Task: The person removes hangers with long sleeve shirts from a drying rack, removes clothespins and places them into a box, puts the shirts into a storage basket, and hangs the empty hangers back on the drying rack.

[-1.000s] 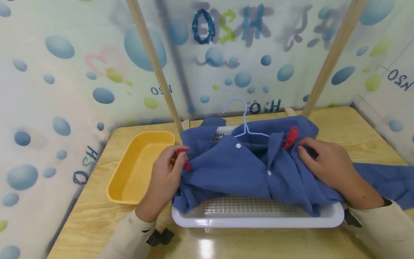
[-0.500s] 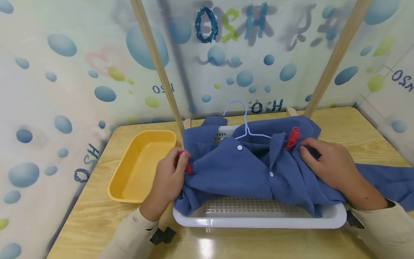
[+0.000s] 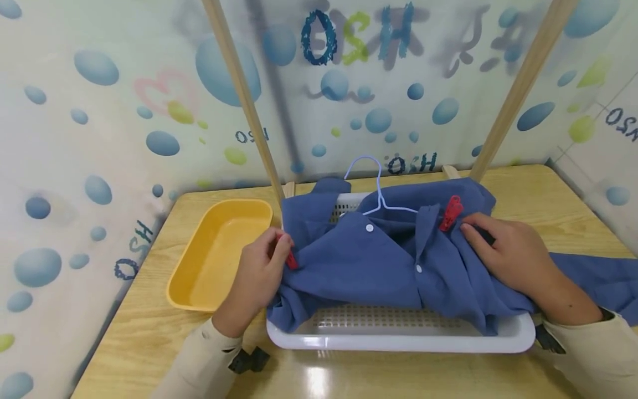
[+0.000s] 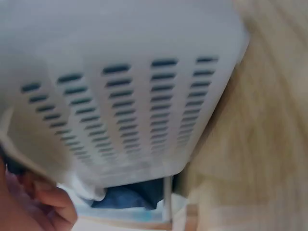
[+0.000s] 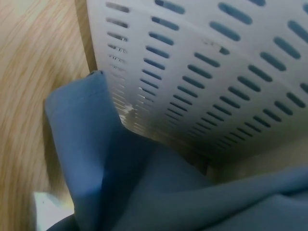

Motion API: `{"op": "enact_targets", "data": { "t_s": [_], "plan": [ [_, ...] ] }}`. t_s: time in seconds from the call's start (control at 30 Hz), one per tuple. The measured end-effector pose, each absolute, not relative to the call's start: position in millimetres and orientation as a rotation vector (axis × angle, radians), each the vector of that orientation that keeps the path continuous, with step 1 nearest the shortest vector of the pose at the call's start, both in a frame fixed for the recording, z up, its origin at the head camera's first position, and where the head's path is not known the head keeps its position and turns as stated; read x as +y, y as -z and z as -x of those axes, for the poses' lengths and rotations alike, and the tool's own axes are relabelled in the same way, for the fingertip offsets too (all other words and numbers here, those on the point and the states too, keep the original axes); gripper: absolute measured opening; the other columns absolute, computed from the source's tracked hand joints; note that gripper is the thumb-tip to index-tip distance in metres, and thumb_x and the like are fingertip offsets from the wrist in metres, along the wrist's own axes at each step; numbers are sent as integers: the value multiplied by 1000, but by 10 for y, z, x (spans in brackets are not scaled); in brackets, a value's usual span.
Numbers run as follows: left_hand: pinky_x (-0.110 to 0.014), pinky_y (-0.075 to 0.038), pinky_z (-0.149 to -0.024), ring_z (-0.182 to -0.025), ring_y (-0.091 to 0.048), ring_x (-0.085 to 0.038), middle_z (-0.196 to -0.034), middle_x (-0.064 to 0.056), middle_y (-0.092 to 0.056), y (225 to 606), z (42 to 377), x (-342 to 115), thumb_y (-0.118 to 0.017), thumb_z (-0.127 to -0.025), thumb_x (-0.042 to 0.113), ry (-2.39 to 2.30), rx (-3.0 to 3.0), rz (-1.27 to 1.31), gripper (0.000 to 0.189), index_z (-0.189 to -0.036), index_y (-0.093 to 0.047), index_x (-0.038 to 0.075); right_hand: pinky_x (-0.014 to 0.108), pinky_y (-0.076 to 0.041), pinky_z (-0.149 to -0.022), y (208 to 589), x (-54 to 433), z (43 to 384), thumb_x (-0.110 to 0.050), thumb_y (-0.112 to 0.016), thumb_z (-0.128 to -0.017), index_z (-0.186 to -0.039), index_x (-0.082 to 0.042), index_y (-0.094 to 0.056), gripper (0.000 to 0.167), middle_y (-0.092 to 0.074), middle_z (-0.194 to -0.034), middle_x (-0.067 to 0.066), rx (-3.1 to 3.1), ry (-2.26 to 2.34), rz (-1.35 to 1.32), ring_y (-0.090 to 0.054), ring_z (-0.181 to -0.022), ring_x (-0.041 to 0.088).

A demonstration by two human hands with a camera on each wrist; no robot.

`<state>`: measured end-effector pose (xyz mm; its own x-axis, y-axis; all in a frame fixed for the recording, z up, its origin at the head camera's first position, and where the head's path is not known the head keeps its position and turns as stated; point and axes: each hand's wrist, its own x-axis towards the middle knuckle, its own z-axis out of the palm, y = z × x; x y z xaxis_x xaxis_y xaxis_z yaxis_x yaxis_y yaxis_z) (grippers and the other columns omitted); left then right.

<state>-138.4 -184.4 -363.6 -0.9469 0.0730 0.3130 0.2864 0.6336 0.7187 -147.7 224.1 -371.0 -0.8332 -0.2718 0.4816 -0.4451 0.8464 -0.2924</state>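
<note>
A blue buttoned shirt (image 3: pixel 359 266) lies draped over a white slotted basket (image 3: pixel 399 343) in the head view. From its collar rises the hook of a pale blue hanger (image 3: pixel 379 191). My left hand (image 3: pixel 259 266) pinches a red clothespin (image 3: pixel 292 260) at the shirt's left shoulder; the fingers hide part of it. A second red clothespin (image 3: pixel 451 213) grips the shirt at the right. Beside that one, my right hand (image 3: pixel 513 255) pinches the shirt's fabric with thumb and forefinger. The left wrist view catches fingers (image 4: pixel 48 202) by the basket's wall (image 4: pixel 130 43).
A yellow tub (image 3: pixel 184 266) stands left of the basket on the wooden table (image 3: pixel 319 377). Two wooden poles (image 3: pixel 244 100) rise behind the basket, before a patterned wall covering. A blue sleeve (image 3: pixel 598 282) trails over the table at the right.
My left hand has shifted slightly to the right with the red clothespin, which is now more hidden behind the fingers. The right hand stays at the shirt's right shoulder.
</note>
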Motion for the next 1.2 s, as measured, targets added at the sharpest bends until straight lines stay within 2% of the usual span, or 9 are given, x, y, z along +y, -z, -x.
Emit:
{"op": "enact_targets", "data": {
  "t_s": [0.53, 0.77, 1.2],
  "plan": [
    [-27, -43, -58, -63, -54, -13, -66, 6, -59, 3574, 1379, -1915, -48, -106, 33, 1124, -2668, 306, 32, -79, -60, 21, 40, -48, -58, 3711, 2254, 1466, -15, -64, -96, -103, -12, -70, 9, -72, -77, 5, -2622, -583, -513, -62, -62, 15],
    [-27, -42, -57, -62, -52, -14, -66, 6, -56, 3576, 1373, -1916, -47, -106, 35, 1109, -2663, 303, 32, -81, -60, 20, 36, -45, -56, 3717, 2248, 1472, -15, -65, -96, -101, -13, -69, 7, -67, -69, 0, -2616, -583, -510, -58, -59, 11],
    [-25, -43, -58, -62, -52, -10, -68, 8, -59, 3596, 1391, -1919, -51, -104, 37, 1093, -2599, 361, 28, -83, -61, 20, 37, -46, -57, 3713, 2255, 1485, -17, -64, -97, -100, -13, -69, 7, -68, -71, 1, -2617, -579, -496, -58, -60, 12]
  ]
}}
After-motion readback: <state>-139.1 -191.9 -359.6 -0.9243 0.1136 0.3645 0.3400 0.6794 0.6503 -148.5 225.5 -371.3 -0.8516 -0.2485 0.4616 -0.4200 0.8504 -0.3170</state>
